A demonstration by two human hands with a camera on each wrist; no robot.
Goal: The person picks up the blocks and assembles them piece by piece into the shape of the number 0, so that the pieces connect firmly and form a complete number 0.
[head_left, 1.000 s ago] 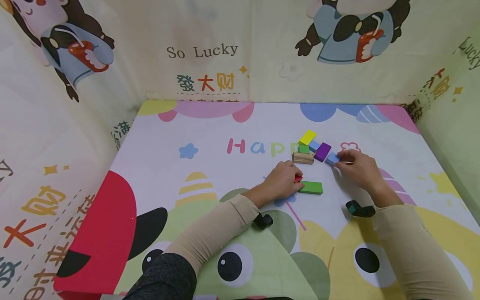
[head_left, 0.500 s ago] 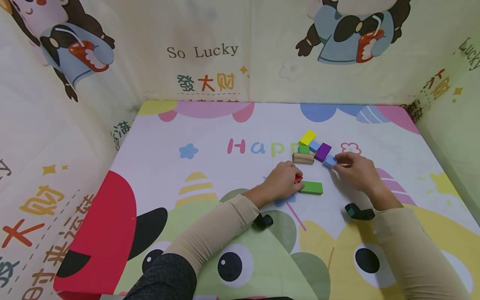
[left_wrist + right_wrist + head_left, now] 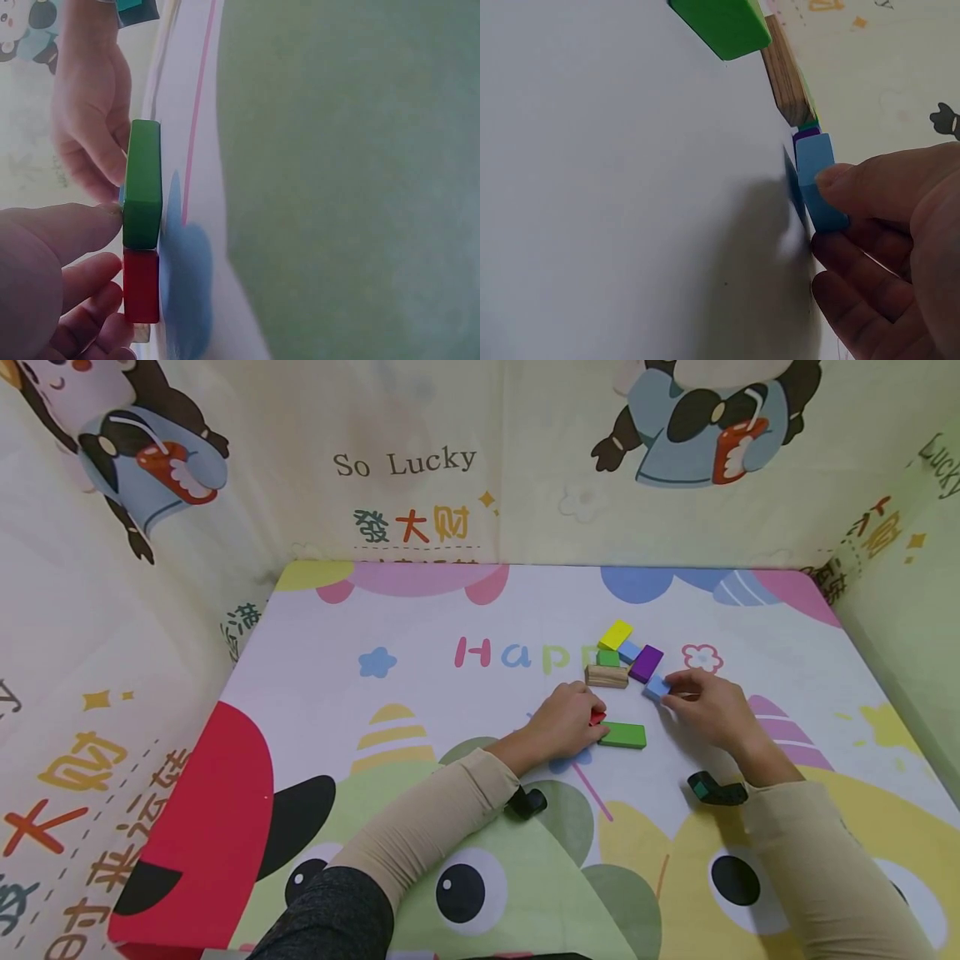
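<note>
In the head view my left hand (image 3: 564, 720) lies over a red block (image 3: 597, 717), its fingers curled at the block. Its thumb tip meets the top edge of a long green block (image 3: 624, 735); red and green stand end to end in the left wrist view. My right hand (image 3: 708, 706) pinches a small light-blue block (image 3: 656, 687) between thumb and fingers, tilted and close over the table in the right wrist view. Just beyond this block is a purple block (image 3: 646, 663). A wood-grain block (image 3: 606, 677) lies behind the red one.
Farther back in the group lie a small green block (image 3: 608, 657), another blue block (image 3: 628, 651) and a yellow block (image 3: 616, 635). A printed cartoon cloth covers the table (image 3: 420, 627). Patterned curtains (image 3: 540, 527) enclose its back and sides.
My right hand has shifted slightly left and toward me with the light-blue block, drawing it away from the spot right of the purple block. My left hand keeps its place.
</note>
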